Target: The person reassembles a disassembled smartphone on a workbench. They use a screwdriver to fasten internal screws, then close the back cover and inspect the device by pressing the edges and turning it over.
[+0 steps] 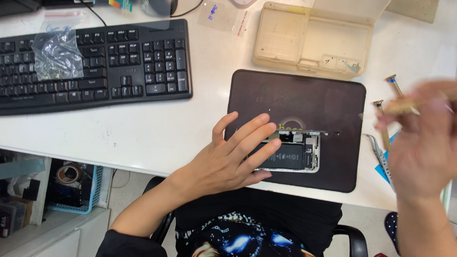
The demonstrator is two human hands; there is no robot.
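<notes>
Screws (pixel 352 66) in beige tray (pixel 289 41)

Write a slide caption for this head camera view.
Left hand rests flat on an opened smartphone on a dark mat; blurred right hand holds a slim tool.

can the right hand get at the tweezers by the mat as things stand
Probably yes. The tweezers lie bare on the desk just right of the dark mat, close under the right hand, with nothing over them. That hand already grips a slim tool, though.

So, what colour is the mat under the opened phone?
Dark brown; the mat under the phone shows best in the head view.
</notes>
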